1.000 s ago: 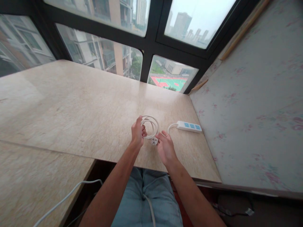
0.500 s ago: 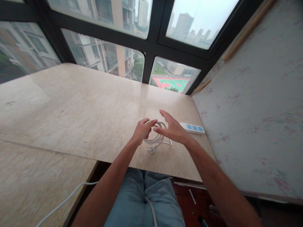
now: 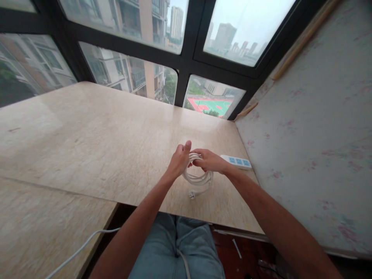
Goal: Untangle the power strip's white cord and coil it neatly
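A white power cord [image 3: 197, 179] is gathered in a coil of several loops above the stone ledge. My left hand [image 3: 180, 158] grips the coil's upper left side, its thumb pointing up. From the right, my right hand [image 3: 207, 159] has its fingers curled round the top of the loops, and some fingertips are hidden behind the cord. The cord's plug [image 3: 192, 195] hangs below the coil, towards my body. Just beyond my right wrist lies a white power strip [image 3: 236, 162] with blue sockets, close to the wall.
The beige stone ledge [image 3: 101, 143] runs along dark-framed windows [image 3: 186, 58]. A wall with flowered paper [image 3: 305, 128] bounds the right side. Another white cable [image 3: 84, 245] crosses the lower left slab. My legs [image 3: 177, 248] are against the ledge's front edge.
My right hand was spread apart beside the coil; its fingers have now closed on the loops. The coil and plug have shifted slightly right and nearer to me. My left thumb has turned upward.
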`<move>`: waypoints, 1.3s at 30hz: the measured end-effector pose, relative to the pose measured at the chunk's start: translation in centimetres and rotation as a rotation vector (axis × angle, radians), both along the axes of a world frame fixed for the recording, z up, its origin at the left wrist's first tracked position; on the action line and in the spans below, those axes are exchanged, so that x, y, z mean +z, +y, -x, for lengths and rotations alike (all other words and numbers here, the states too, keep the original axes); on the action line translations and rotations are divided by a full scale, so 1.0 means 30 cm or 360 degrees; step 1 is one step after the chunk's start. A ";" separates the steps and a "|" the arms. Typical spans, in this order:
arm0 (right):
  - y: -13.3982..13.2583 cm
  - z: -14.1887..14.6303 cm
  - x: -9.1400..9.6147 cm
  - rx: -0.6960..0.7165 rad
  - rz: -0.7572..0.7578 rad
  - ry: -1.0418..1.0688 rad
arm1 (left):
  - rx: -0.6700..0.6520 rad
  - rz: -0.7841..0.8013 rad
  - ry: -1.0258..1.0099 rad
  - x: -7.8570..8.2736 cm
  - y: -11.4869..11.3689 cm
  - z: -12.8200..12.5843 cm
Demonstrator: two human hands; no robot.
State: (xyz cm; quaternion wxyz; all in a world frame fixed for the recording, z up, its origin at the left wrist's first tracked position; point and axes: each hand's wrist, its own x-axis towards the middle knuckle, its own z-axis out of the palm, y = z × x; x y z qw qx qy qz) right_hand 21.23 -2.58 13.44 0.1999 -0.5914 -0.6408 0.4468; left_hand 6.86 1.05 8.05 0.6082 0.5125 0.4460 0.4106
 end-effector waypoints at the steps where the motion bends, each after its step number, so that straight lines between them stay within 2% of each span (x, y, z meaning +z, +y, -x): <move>1: -0.009 -0.005 -0.008 -0.0118 -0.0025 0.0023 | 0.0078 -0.0070 -0.0013 -0.016 -0.004 0.002; 3: -0.023 -0.016 -0.021 -0.0354 -0.0064 0.0147 | 0.0280 -0.0124 -0.0089 -0.053 -0.024 0.017; 4: -0.028 -0.021 -0.024 -0.0460 -0.0077 0.0259 | 0.0392 -0.0073 -0.0165 -0.074 -0.043 0.028; 6: -0.033 -0.032 -0.022 -0.0661 -0.0102 0.0537 | 0.0595 0.0130 -0.0325 -0.119 -0.103 0.052; 8: -0.035 -0.039 -0.009 -0.0833 -0.0113 0.0818 | 0.0695 0.0362 -0.0443 -0.159 -0.186 0.068; 11: -0.034 -0.041 0.015 -0.1002 -0.0123 0.1182 | 0.0630 0.0747 -0.0728 -0.187 -0.323 0.052; 13: -0.037 -0.036 0.024 -0.1098 -0.0142 0.1389 | 0.0443 0.0969 -0.0985 -0.177 -0.391 0.014; 15: -0.047 -0.027 0.025 -0.1189 -0.0177 0.1562 | 0.0257 0.1131 -0.1152 -0.149 -0.423 -0.035; 18: -0.080 -0.009 0.012 -0.1275 -0.0243 0.1781 | 0.0234 0.1106 -0.1301 -0.100 -0.408 -0.102; 21: -0.129 0.007 -0.016 -0.1324 -0.0325 0.1974 | 0.0326 0.0858 -0.1292 -0.076 -0.355 -0.137; 24: -0.175 0.021 -0.056 -0.1326 -0.0357 0.2173 | 0.0386 0.0491 -0.1133 -0.094 -0.295 -0.148; 27: -0.197 0.033 -0.096 -0.1287 -0.0333 0.2339 | 0.0231 0.0187 -0.1076 -0.129 -0.239 -0.153; 29: -0.195 0.039 -0.114 -0.1259 -0.0307 0.2412 | 0.0045 0.0181 -0.1141 -0.141 -0.206 -0.160; 35: -0.168 0.042 -0.116 -0.1152 -0.0307 0.2410 | -0.0453 0.0539 -0.1180 -0.118 -0.143 -0.187; 37: -0.166 0.040 -0.111 -0.1175 -0.0330 0.2291 | -0.0436 0.0564 -0.1111 -0.107 -0.137 -0.186; 39: -0.165 0.040 -0.112 -0.1254 -0.0369 0.2123 | -0.0277 0.0552 -0.1011 -0.097 -0.136 -0.178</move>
